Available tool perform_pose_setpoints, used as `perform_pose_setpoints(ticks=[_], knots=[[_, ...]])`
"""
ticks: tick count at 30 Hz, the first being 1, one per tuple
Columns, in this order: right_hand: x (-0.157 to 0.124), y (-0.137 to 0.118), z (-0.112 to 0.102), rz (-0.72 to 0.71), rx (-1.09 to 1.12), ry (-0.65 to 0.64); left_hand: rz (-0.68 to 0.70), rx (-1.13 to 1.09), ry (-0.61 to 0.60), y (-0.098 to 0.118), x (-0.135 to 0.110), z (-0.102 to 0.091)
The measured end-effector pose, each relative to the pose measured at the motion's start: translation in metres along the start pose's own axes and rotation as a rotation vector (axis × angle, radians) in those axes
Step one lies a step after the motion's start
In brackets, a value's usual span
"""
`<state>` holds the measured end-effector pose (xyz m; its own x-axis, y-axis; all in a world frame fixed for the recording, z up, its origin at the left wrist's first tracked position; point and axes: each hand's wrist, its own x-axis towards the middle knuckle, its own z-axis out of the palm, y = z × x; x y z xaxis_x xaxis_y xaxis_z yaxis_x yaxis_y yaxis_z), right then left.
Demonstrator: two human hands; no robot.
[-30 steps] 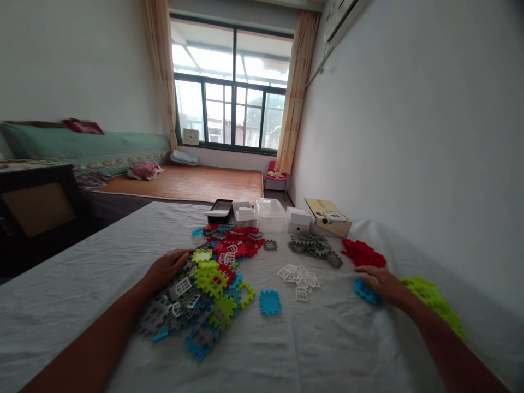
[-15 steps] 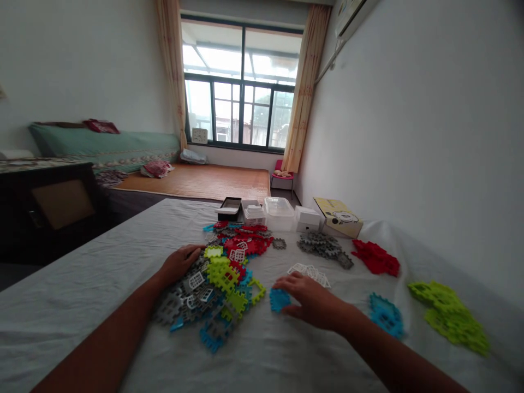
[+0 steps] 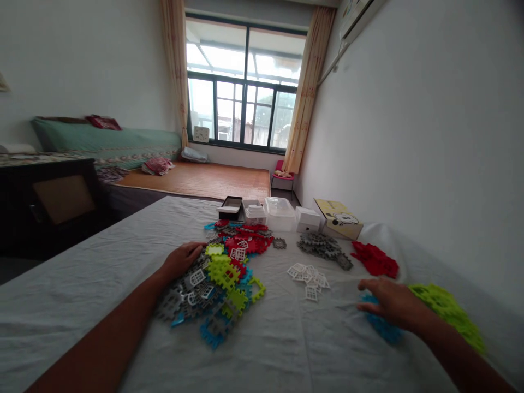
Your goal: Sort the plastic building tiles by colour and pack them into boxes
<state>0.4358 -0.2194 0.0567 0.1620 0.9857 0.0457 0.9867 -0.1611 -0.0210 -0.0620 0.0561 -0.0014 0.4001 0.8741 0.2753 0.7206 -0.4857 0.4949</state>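
My left hand rests at the left edge of a mixed heap of toothed plastic building pieces, fingers stretched out loosely beside a lime-green piece. These pieces are grey, red, lime and blue, with small white window-like frames among them. On the right, my right hand is over a pile of blue pieces. A blue toothed piece shows between its fingers and thumb, slightly blurred, and the hand covers part of the pile.
Sorted piles lie across the white cloth: white window frames, grey pieces, red pieces and lime pieces. Behind them stand a black box, a clear plastic tub, a white box and a yellow box.
My right hand has moved right with the blue piece, from beside the white frames to the blue pile. The frames it partly hid now show fully. My left hand has hardly moved.
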Motion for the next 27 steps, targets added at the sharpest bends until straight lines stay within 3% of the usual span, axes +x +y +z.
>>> perform_pose_setpoints(ticks=[3,6,9,11,14,18,21,24,27], knots=[[0.006,-0.033,-0.001,-0.126,0.161,0.068,-0.016,0.016,0.002,0.004,-0.001,-0.001],[0.018,-0.103,-0.004,-0.369,0.334,0.02,-0.018,0.012,0.001,0.007,-0.003,-0.003],[0.035,-0.168,-0.001,-0.554,0.373,-0.025,-0.015,-0.011,0.0,0.008,-0.005,-0.004],[0.047,-0.198,0.005,-0.58,0.398,-0.027,-0.009,-0.027,-0.001,0.007,-0.006,-0.005],[0.062,-0.224,0.016,-0.507,0.483,-0.028,0.004,-0.039,-0.001,0.003,-0.005,-0.004],[0.07,-0.237,0.025,-0.452,0.69,-0.138,0.018,-0.045,-0.002,-0.001,-0.003,-0.001],[0.071,-0.233,0.026,-0.437,0.814,-0.101,0.021,-0.049,-0.002,-0.002,-0.003,0.0],[0.071,-0.211,0.021,-0.394,0.828,-0.008,0.012,-0.05,-0.005,0.0,-0.003,-0.002],[0.067,-0.167,0.01,-0.313,0.786,0.066,0.006,-0.042,-0.011,0.003,-0.003,-0.004]])
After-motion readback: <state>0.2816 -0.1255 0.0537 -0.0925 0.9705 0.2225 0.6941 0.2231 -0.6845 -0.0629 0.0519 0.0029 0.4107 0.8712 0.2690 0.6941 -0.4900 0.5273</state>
